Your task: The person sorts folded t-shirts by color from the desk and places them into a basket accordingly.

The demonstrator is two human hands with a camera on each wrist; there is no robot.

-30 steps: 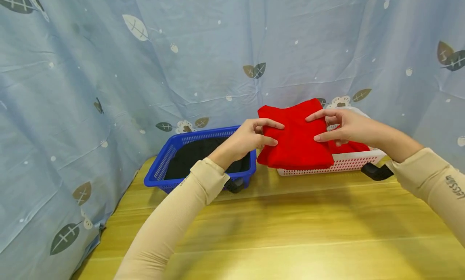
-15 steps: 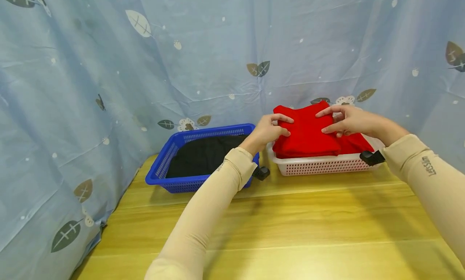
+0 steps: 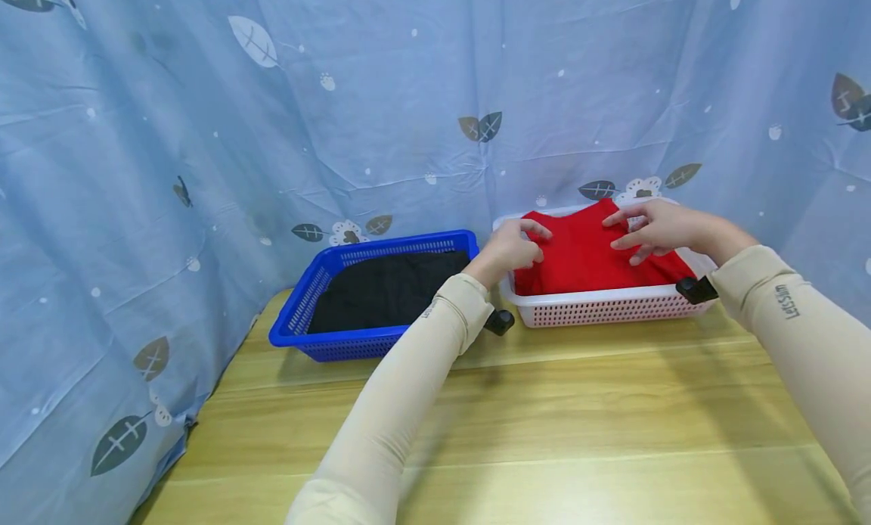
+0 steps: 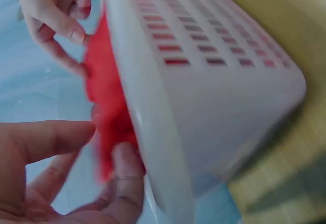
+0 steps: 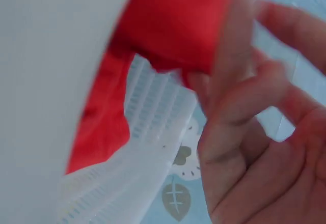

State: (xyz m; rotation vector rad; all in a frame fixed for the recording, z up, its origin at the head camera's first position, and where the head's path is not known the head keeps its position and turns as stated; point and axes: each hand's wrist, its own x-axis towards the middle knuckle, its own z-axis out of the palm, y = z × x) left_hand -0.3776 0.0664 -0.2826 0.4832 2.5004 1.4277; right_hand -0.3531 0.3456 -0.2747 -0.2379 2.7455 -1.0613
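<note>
A folded red garment (image 3: 578,256) lies in the white slotted basket (image 3: 612,299), its far edge dipping in the middle. At the garment's left edge my left hand (image 3: 506,249) has its fingers bent. In the left wrist view, the left thumb and forefinger stand on either side of the blurred red cloth (image 4: 109,89). My right hand (image 3: 670,226) is at the garment's right side with its fingers spread, tips at or just over the fabric. Blur in the right wrist view hides the exact contact of the right hand's fingers (image 5: 239,56).
Left of the white basket stands a blue basket (image 3: 361,349) holding dark folded cloth (image 3: 388,294). Both baskets are on a wooden table (image 3: 544,419), against a blue leaf-patterned curtain (image 3: 381,116). Black wrist mounts (image 3: 500,322) stick out near the white basket.
Both hands have carried the red garment rightward and lowered it into the white basket, where it now lies flatter. The right fingers have spread from it. The blue basket has stayed put.
</note>
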